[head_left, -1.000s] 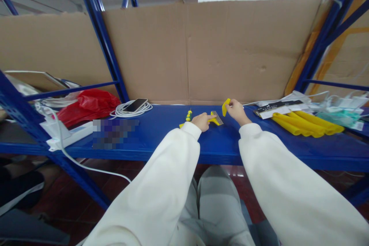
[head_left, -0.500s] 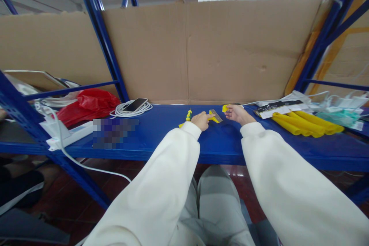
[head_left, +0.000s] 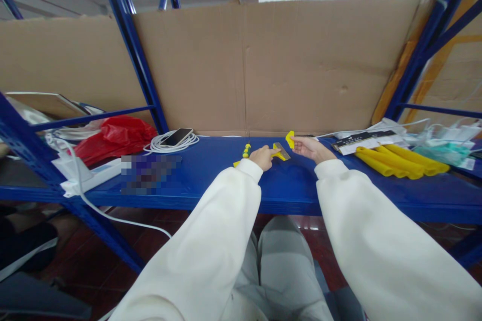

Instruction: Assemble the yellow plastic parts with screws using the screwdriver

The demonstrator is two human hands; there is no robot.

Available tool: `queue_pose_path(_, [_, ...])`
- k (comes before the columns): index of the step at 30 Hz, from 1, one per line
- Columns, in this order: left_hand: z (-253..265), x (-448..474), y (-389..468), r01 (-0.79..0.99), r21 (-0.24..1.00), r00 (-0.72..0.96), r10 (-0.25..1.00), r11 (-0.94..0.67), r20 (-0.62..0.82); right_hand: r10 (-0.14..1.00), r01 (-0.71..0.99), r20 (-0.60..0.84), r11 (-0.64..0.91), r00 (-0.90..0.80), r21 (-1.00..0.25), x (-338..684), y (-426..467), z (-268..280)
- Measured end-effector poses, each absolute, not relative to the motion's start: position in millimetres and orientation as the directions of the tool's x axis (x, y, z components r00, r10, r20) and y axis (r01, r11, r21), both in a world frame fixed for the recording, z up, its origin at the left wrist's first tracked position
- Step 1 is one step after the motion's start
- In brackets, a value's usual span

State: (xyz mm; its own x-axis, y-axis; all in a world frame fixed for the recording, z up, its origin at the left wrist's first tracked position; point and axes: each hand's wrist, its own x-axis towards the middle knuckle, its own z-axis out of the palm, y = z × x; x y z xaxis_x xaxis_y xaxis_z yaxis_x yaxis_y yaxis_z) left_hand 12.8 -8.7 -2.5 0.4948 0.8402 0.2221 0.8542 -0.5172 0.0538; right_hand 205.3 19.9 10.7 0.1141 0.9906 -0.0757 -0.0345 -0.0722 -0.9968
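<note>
My left hand [head_left: 262,158] is closed around a yellow scraper [head_left: 280,152], its wide metal blade pointing right and just above the blue shelf. Pinched in the fingertips of my right hand [head_left: 309,148] is a small flat yellow piece [head_left: 289,139], tilted upright beyond the blade and apart from it. Just behind my left hand lies a screwdriver [head_left: 246,151] with a yellow and green handle. The scraper's grip is mostly hidden by my left hand and sleeve.
Several yellow tubes [head_left: 402,162] lie at the right, beside a black and white package [head_left: 367,141]. To the left are a phone [head_left: 179,136] on a coiled white cable [head_left: 158,146], a red plastic bag [head_left: 120,135] and a white power strip [head_left: 100,173]. Cardboard [head_left: 301,65] closes off the back.
The small yellow piece in my right hand has moved slightly left and turned from lying flat to more upright. My left hand and the scraper stay in place.
</note>
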Motion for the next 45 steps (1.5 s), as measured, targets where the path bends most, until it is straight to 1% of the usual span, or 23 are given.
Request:
queue_pose_path(4, [-1.9,12.0,-7.8,0.853,0.051,0.500,0.841,-0.519,0.207,0.987,-0.072,-0.111,-0.103,0.114,-0.992,203.2,17.6,12.1])
queue_pose_path(8, [-2.9,11.5,-5.5,0.851,0.046,0.505,0.838,-0.524,0.204,0.988,0.001,-0.096,-0.096,0.122,-0.995,202.2,17.9,11.8])
queue_pose_path(12, [-3.9,12.1,-5.3,0.853,0.053,0.497,0.839,-0.519,0.220,0.984,0.060,-0.047,-0.058,0.173,-0.997,199.5,18.1,10.7])
queue_pose_path(16, [-4.5,13.3,-5.7,0.858,0.092,0.475,0.849,-0.505,0.231,0.986,0.197,0.037,0.004,0.165,-0.980,195.8,16.8,8.8])
queue_pose_path(20, [-4.3,14.3,-5.4,0.855,0.141,0.461,0.856,-0.499,0.232,0.983,0.373,0.128,0.071,0.131,-0.925,192.9,16.6,6.3])
queue_pose_path(22, [-3.7,14.4,-5.8,0.855,0.161,0.456,0.862,-0.494,0.223,0.981,0.444,0.154,0.088,0.114,-0.892,191.3,16.1,5.6])
queue_pose_path(25, [-2.3,14.4,-7.0,0.856,0.176,0.451,0.868,-0.486,0.207,0.980,0.507,0.167,0.091,0.106,-0.857,188.4,13.4,6.1])
queue_pose_path(45, [-1.7,15.0,-7.0,0.854,0.169,0.461,0.866,-0.493,0.195,0.970,0.548,0.228,0.146,0.083,-0.824,183.7,13.2,2.3])
